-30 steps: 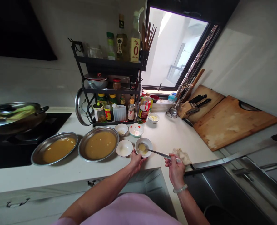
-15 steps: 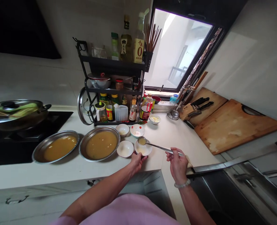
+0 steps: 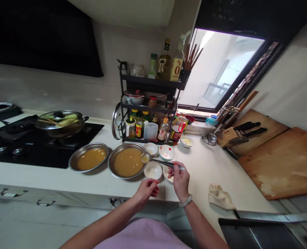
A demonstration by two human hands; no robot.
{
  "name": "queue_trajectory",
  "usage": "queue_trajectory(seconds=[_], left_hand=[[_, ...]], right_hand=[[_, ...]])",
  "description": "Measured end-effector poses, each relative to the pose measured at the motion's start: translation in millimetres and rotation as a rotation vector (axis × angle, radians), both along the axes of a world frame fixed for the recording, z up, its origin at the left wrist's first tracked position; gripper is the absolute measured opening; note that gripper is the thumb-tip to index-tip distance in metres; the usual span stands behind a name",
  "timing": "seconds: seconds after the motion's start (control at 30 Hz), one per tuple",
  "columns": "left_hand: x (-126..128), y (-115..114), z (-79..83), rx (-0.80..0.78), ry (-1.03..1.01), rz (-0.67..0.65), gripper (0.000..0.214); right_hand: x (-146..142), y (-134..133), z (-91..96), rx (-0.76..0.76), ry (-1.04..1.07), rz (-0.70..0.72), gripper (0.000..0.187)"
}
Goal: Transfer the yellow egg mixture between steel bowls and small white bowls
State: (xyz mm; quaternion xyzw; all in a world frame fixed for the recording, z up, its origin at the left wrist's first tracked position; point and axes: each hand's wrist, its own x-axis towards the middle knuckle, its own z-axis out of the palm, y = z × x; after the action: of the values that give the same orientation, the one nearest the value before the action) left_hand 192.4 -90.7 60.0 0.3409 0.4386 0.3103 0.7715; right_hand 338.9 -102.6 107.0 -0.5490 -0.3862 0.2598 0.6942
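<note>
My right hand (image 3: pixel 179 180) grips the handle of a metal ladle (image 3: pixel 146 158). The ladle's bowl holds some yellowish liquid and hangs by the right rim of a steel basin (image 3: pixel 110 169) of brown broth. Below the ladle stands a white bowl (image 3: pixel 153 171). Another white bowl (image 3: pixel 166 174) is partly hidden behind my right hand. My left hand (image 3: pixel 148 190) is near the counter's front edge, just in front of the first white bowl, its fingers loosely curled with nothing seen in them.
A second broth basin (image 3: pixel 72 165) stands left, beside the stove with a lidded pan (image 3: pixel 60 126). Small bowls, one with red spots (image 3: pixel 166 152), sit before a black condiment rack (image 3: pixel 148 107). Knife block (image 3: pixel 227 138), cutting board (image 3: pixel 285 162) and a cloth (image 3: pixel 219 197) are right.
The ladle has moved left from over the right white bowl to the basin's rim. My left hand has let go of that bowl and drawn back. The view has shifted left.
</note>
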Motion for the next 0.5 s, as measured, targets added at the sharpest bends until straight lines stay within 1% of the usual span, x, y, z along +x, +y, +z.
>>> queue_trajectory(seconds=[0.07,0.13,0.2,0.27,0.33,0.4,0.5], left_hand=[[-19.0,4.8,5.8,0.007,-0.036,0.043,0.021],[-34.2,10.8,12.4,-0.044,-0.124,0.063,0.025],[-45.7,17.5,20.4,-0.110,-0.223,0.070,0.028],[-54.4,24.6,29.1,-0.183,-0.308,0.077,0.028],[-62.3,32.0,37.6,-0.260,-0.377,0.100,0.025],[-71.5,39.4,44.7,-0.322,-0.434,0.103,0.019],[-90.2,49.8,50.5,-0.356,-0.518,0.074,0.014]], right_hand=[[-15.7,5.5,-4.1,0.028,-0.141,0.060,0.030],[-30.6,7.9,-8.2,0.085,-0.323,0.123,0.026],[-44.7,7.8,-11.5,0.173,-0.537,0.172,0.024],[-58.6,5.9,-13.9,0.278,-0.744,0.195,0.027],[-73.2,3.5,-15.6,0.359,-0.900,0.198,0.035],[-88.8,2.3,-16.8,0.385,-0.983,0.179,0.041],[-114.8,4.9,-17.6,0.380,-1.025,0.130,0.047]])
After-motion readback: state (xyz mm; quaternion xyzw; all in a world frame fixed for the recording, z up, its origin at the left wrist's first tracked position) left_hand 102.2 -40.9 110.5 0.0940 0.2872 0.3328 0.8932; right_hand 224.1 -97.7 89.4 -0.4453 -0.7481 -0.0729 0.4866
